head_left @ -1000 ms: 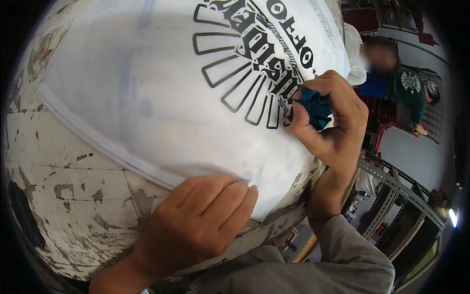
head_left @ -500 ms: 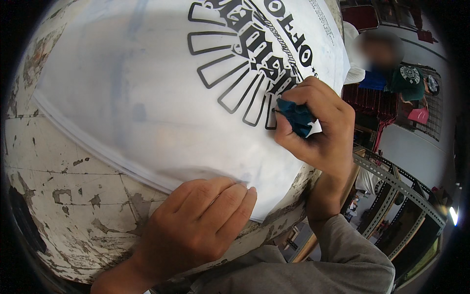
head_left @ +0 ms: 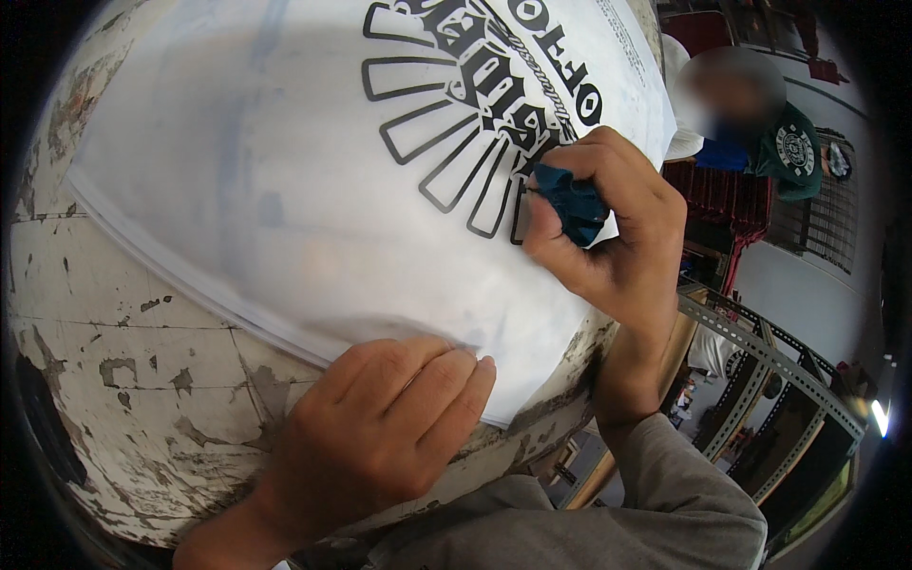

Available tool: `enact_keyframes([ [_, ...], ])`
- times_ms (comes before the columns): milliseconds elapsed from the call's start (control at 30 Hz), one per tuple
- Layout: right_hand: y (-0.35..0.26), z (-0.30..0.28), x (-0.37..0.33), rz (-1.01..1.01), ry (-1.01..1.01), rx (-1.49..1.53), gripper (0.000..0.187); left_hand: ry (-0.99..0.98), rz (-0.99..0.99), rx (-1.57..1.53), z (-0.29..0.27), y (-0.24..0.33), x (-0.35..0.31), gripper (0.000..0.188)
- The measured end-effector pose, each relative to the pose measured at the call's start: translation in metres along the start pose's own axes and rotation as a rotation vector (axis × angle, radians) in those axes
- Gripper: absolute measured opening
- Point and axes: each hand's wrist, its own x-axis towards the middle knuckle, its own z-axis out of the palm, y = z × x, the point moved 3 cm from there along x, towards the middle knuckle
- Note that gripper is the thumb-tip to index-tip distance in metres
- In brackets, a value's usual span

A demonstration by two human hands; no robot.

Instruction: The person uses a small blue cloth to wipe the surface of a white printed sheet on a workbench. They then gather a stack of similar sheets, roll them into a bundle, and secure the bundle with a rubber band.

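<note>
White sheet (head_left: 285,256): near edge partly hidden by your left hand (head_left: 389,418), top cut off. Teal cloth (head_left: 573,204) and black print (head_left: 499,100): partly covered by your right hand (head_left: 641,223). Another person's head (head_left: 731,90): blurred.

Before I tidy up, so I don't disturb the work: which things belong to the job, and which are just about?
Part of the job:
blue-green cloth, in the right hand
white printed sheet, left hand at its near edge
worn table beneath

Just about:
metal shelf frame
dark-red stack
lit lamp
</note>
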Motion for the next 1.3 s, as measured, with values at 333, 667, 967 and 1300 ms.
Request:
enact_keyframes([
  [333,-0.003,0.002,0.002,-0.003,0.019,-0.075,0.02,0.008,0.002,-0.01,0.0,-0.001,0.001,0.027],
  [667,-0.001,0.004,0.003,-0.014,0.021,-0.086,0.021,0.01,0.001,0.002,0.001,0.0,0.002,0.027],
  [967,-0.002,0.004,0.003,-0.004,0.011,-0.06,0.02,0.018,0.004,0.006,0.001,0.0,0.002,0.027],
  [1300,0.004,-0.024,-0.016,0.118,0.32,0.646,0.024,0.017,0.024,0.011,-0.002,-0.002,0.003,0.028],
])
